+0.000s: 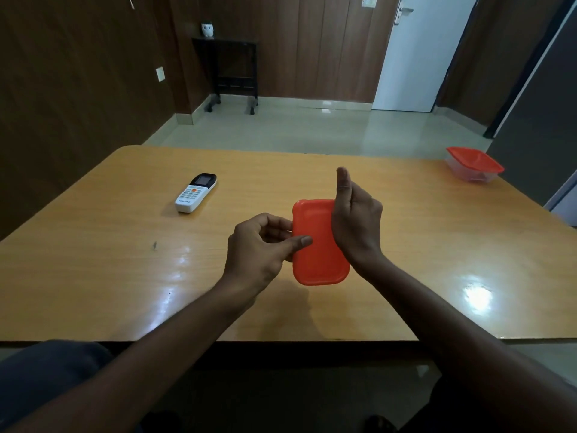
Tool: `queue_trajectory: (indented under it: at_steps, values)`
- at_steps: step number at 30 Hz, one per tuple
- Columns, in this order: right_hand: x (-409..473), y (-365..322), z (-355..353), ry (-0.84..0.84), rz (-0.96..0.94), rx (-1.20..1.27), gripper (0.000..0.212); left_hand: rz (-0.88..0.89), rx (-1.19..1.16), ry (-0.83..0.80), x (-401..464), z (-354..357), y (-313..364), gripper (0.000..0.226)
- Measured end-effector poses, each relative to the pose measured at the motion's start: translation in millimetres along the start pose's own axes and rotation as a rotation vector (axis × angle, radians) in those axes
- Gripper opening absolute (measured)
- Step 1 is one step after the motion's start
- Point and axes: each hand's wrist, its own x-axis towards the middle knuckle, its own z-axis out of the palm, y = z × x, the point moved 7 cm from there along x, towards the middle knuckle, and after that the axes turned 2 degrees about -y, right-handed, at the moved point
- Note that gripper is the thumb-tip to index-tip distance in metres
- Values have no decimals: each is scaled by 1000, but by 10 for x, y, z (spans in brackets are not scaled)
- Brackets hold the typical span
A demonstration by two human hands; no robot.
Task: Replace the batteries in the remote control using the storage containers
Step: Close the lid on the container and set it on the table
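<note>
An orange-lidded storage container (315,245) sits in the middle of the wooden table (125,276), seen from above so only its lid shows. My left hand (259,248) grips its left edge, thumb lying on the lid. My right hand (356,220) holds its right side, fingers hidden behind the container and thumb pointing up. A white remote control (195,192) with a dark screen lies face up to the far left, apart from both hands. A second clear container with an orange lid (474,164) stands at the table's far right corner.
A small dark speck (154,245) lies on the table left of my hands. Beyond the table are a tiled floor, a black wheeled stand (232,73) by the wooden wall and a white door (415,57).
</note>
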Motion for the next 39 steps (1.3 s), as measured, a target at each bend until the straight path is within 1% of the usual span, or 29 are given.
queue_trajectory:
  at_steps: [3,6,8,10,12,13,14,16,17,18,21,24,25,28,29,31,34,36,38,39]
  values:
    - [-59,43,26,-56,71,44,52,-14,-41,56,56,-64,18,29]
    - [-207,51,141,-163,60,-7,49,-99,-206,139,123,-198,-37,29]
    - [-321,77,256,-240,95,-18,50,-178,-342,147,144,-262,-100,30]
    - [-401,134,368,-339,229,64,54,-267,-438,134,141,-287,-194,30]
    - [-464,168,459,-448,375,215,59,-334,-468,118,116,-280,-279,33]
    - [-483,167,497,-486,404,266,59,-354,-465,105,108,-274,-322,40]
    - [-501,146,524,-512,401,288,58,-371,-458,86,98,-268,-357,52]
    - [-524,74,582,-533,349,273,53,-402,-467,27,69,-258,-400,79]
    - [-533,31,619,-531,318,255,49,-394,-467,7,68,-280,-406,87]
    - [-544,-20,661,-528,290,243,46,-380,-447,5,75,-330,-391,89]
    - [-596,-163,797,-523,242,249,40,-363,-380,46,108,-548,-372,83]
    - [-682,-191,938,-555,261,229,42,-419,-345,53,97,-701,-433,86]
    - [-723,-215,1015,-590,269,218,43,-441,-333,53,77,-780,-461,80]
    - [-848,-345,1268,-729,273,193,39,-500,-265,78,24,-1138,-510,44]
    - [-873,-397,1352,-761,270,170,36,-505,-214,98,16,-1295,-505,33]
    - [-908,-510,1530,-786,291,167,28,-509,-87,132,2,-1628,-461,23]
    - [-1016,-707,1882,-793,390,262,17,-521,97,154,-3,-2125,-373,22]
    - [-1157,-848,2166,-814,470,303,14,-515,247,169,-4,-2442,-332,24]
    - [-1292,-989,2430,-820,525,337,13,-495,409,227,-11,-2769,-313,25]
    - [-1344,-1066,2547,-818,537,357,13,-498,450,251,-31,-2914,-315,24]
